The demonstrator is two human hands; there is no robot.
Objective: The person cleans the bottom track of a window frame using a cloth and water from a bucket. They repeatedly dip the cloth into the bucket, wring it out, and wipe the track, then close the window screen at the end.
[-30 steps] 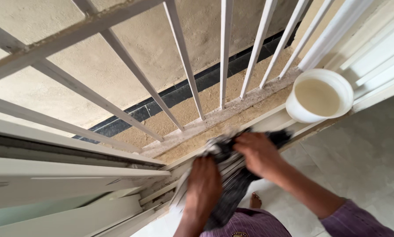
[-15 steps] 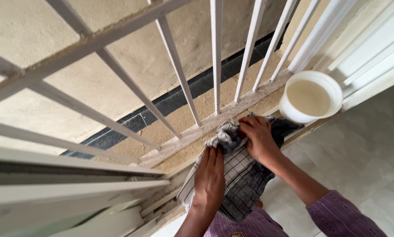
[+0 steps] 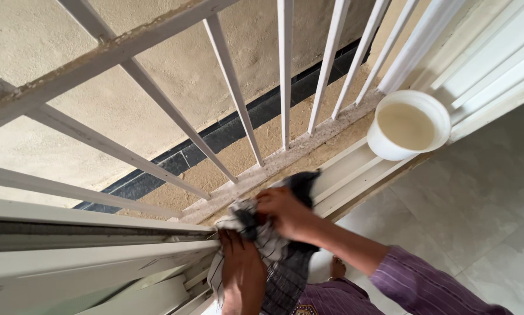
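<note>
A checked black-and-white cloth [image 3: 273,251] is bunched on the window sill track [image 3: 343,175], just inside the white bars. My right hand [image 3: 285,213] grips the top of the cloth and presses it onto the sill. My left hand [image 3: 241,274] lies flat on the lower part of the cloth, which hangs down over the sill's inner edge. My purple striped sleeve [image 3: 419,289] shows at the bottom right.
A white bucket [image 3: 408,125] of murky water stands on the sill at the right. White window bars [image 3: 285,76] rise along the dusty outer ledge [image 3: 308,143]. A sliding window frame [image 3: 86,256] lies at the left. Pale floor tiles [image 3: 484,204] lie at the right.
Both hands and the cloth have slid left along the sill, away from the bucket. The cloth is more bunched under my right hand.
</note>
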